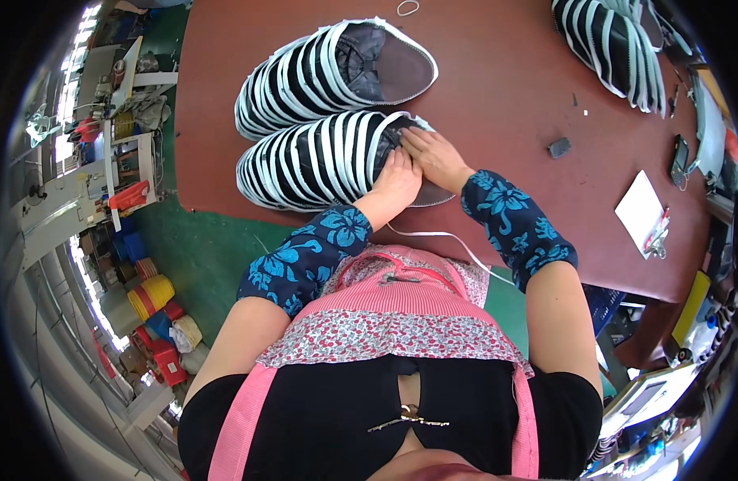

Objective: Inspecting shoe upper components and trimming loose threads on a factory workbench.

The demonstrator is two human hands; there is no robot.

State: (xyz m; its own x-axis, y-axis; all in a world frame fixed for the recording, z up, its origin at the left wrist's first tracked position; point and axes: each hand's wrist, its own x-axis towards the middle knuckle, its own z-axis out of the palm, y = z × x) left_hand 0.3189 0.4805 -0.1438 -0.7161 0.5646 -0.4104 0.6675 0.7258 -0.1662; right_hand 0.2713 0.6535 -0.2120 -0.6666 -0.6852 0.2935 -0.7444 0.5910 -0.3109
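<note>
Two long stacks of nested black shoe uppers with white edges lie side by side on the brown table. The near stack [313, 160] has both my hands at its right end. My left hand [394, 183] has its fingers bent together on the black material of the end upper [391, 138]. Just beside it, my right hand [434, 157] grips the same upper near its far edge, fingers close together. The fingertips are partly hidden against the dark material. Beyond lies the far stack [313, 76], which neither hand touches.
Another stack of black and white uppers [609, 52] lies at the table's far right. A small dark block [559, 147], a clipboard with white paper [640, 210] and a black handheld device [680, 160] are on the brown table [513, 72]. A white cord [453, 237] hangs over its near edge.
</note>
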